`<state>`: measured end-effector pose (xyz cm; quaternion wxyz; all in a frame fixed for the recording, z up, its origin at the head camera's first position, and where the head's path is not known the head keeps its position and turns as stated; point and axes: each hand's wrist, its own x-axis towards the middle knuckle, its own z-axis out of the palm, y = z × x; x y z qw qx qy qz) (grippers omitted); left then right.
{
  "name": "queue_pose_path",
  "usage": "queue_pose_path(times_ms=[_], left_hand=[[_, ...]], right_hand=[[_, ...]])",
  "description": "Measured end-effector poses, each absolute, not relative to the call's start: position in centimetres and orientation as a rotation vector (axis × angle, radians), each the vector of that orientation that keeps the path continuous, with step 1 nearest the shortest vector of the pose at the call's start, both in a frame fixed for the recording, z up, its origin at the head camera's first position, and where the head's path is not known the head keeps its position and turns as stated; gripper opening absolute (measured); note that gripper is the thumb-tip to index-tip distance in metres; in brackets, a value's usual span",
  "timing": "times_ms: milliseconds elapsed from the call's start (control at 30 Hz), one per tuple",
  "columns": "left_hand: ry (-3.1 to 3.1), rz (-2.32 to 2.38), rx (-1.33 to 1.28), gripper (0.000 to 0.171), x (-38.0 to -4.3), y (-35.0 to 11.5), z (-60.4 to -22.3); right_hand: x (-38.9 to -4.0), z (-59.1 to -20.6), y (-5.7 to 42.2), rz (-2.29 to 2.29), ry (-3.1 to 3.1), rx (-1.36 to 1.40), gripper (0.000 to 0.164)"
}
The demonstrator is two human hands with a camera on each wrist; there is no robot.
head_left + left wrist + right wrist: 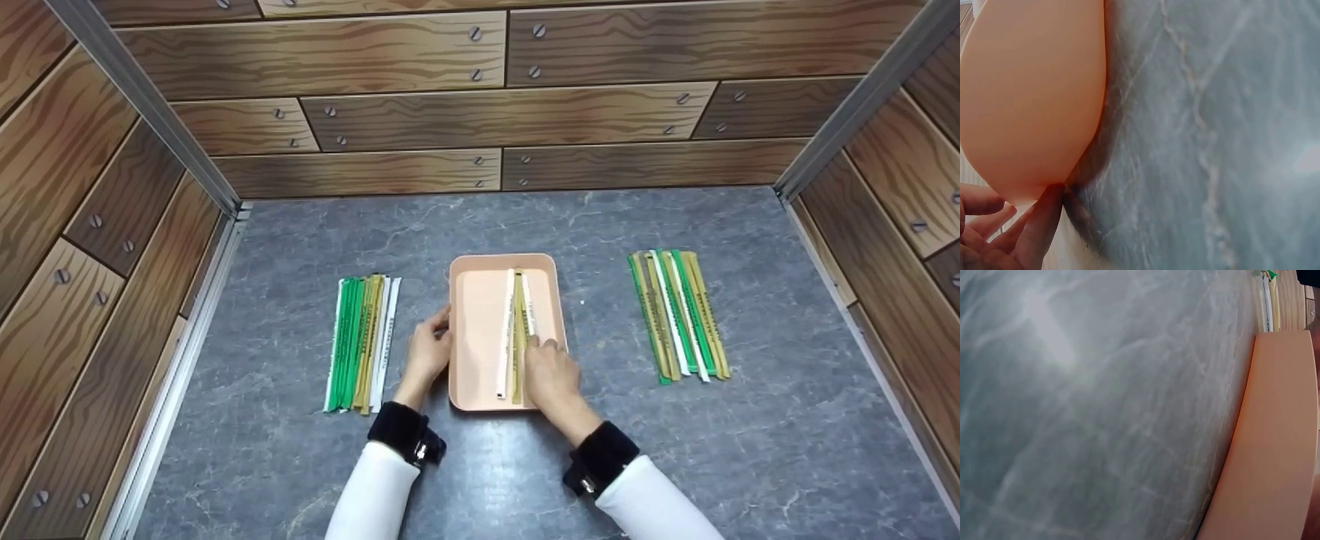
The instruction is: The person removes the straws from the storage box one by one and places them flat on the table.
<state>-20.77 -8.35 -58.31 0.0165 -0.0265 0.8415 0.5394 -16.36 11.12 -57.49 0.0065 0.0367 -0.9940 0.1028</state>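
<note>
A shallow pink tray (478, 322) lies in the middle of the table, with a few thin wrapped straws in its right half. One white straw (505, 337) and one gold straw (517, 315) lie lengthwise there. My right hand (553, 379) reaches over the tray's right side and pinches another white straw (529, 300) near its lower part; the fingers hide its end. At the left rim my left hand (429, 349) grips the tray. In the left wrist view, thumb and fingers (1044, 225) meet at the tray's edge. The right wrist view shows the tray's outer wall (1269, 433).
Left of the tray lies a row of green, gold and white wrapped straws (360, 345). Another mixed row (679, 315) lies to the right. Wood-patterned walls (420, 120) with metal corner rails (169, 127) enclose the grey marbled table (480, 480).
</note>
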Motion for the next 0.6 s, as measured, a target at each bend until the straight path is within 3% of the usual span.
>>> queue_pose_path(times_ms=[467,600], left_hand=[[2.580,1.712,-0.091,0.050,-20.9,-8.4,-58.2],[2.557,1.722,-0.097,0.050,-20.9,-8.5,-58.2]], right_hand=[[-16.2,-53.3,14.3,0.992,-3.049,-0.042,0.070],[-16.4,-52.5,17.3,1.035,-2.950,-0.068,0.068]])
